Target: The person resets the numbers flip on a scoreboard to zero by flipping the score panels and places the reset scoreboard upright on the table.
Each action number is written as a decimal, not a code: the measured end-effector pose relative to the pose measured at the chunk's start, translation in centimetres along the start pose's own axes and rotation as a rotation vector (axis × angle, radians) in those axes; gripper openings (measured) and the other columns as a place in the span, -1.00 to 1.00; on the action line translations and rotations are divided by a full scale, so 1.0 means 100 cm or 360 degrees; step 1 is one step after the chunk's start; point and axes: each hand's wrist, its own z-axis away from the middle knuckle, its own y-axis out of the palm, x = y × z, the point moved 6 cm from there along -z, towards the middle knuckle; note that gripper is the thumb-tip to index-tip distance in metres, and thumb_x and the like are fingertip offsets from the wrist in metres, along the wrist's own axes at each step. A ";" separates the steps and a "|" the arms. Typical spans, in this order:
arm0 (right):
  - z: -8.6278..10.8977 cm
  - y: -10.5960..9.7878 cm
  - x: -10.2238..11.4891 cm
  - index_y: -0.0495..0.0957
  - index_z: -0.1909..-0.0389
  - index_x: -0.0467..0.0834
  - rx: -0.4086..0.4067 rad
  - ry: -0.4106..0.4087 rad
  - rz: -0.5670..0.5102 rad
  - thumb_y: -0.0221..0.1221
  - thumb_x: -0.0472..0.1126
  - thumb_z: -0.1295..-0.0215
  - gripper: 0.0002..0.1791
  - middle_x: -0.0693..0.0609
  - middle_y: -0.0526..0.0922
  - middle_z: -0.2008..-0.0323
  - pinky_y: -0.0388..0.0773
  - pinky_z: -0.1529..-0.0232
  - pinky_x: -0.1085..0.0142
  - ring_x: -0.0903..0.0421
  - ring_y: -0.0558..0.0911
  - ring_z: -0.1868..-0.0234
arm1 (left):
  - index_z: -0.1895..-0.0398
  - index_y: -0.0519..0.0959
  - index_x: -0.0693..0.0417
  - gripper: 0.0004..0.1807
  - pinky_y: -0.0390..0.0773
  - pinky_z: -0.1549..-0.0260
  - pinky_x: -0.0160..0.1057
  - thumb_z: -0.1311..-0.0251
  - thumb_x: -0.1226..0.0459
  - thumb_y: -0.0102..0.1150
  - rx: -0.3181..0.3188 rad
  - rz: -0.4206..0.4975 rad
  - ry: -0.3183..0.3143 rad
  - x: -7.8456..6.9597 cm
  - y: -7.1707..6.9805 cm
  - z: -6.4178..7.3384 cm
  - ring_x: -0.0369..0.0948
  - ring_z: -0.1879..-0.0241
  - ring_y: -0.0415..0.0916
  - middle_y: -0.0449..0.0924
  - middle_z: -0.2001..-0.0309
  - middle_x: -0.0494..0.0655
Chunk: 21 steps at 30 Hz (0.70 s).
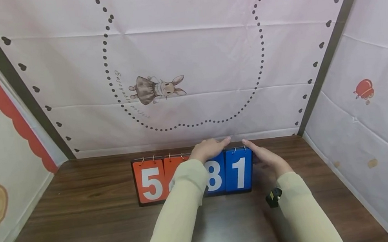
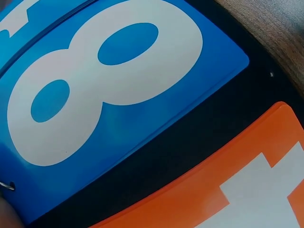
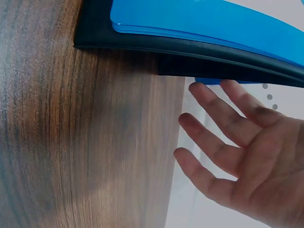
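Observation:
A tabletop flip scoreboard (image 1: 242, 171) stands on the table, its white numerals on orange-red and blue cards hung from metal rings. The orange card with a 5 (image 1: 151, 182) is at its left end; the blue 8 (image 2: 109, 71) and blue 1 are at the right. My left hand (image 1: 208, 149) lies over the top edge near the middle, a straight finger pointing right. Its forearm covers part of the second orange card (image 2: 256, 190). At the upper right corner my right hand (image 1: 267, 156) reaches beside the board, with loosely straight fingers (image 3: 213, 149) near its back edge.
The dark wood table (image 1: 83, 219) ends at a white patterned cloth wall (image 1: 187, 58) just behind the scoreboard. Cloth sides (image 1: 365, 126) rise at left and right. A small black device (image 1: 274, 197) is at my right wrist.

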 end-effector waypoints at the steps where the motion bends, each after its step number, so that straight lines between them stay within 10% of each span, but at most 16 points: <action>1: 0.000 0.000 0.001 0.11 -0.34 -0.30 0.0004 -0.0009 0.0000 -0.26 0.66 0.07 0.24 -0.36 0.32 -0.20 0.15 -0.16 -0.23 -0.29 0.31 -0.21 | -0.27 0.37 -0.05 -0.17 0.29 -0.09 0.16 -0.18 -0.38 -0.41 0.0011 0.0000 0.0004 0.000 0.000 0.000 0.02 -0.17 0.33 0.34 -0.25 0.02; 12: 0.002 -0.004 0.013 0.21 -0.30 -0.33 -0.0070 -0.0099 0.0147 -0.26 0.55 -0.11 0.09 -0.33 0.32 -0.22 0.13 -0.20 -0.17 -0.24 0.31 -0.23 | -0.27 0.37 -0.06 -0.19 0.30 -0.09 0.13 -0.15 -0.37 -0.29 0.0068 0.0037 -0.0025 0.002 0.000 0.000 -0.02 -0.13 0.36 0.36 -0.23 -0.03; 21: -0.002 -0.005 0.020 0.26 -0.28 -0.28 -0.0166 -0.0275 -0.0156 -0.10 0.25 -0.33 -0.25 -0.27 0.40 -0.17 0.22 -0.21 -0.02 -0.15 0.37 -0.20 | -0.15 0.50 -0.02 -0.32 0.49 0.05 -0.06 -0.12 -0.27 -0.01 0.0128 0.0066 0.0079 -0.002 0.001 0.000 -0.13 0.11 0.50 0.55 -0.01 -0.08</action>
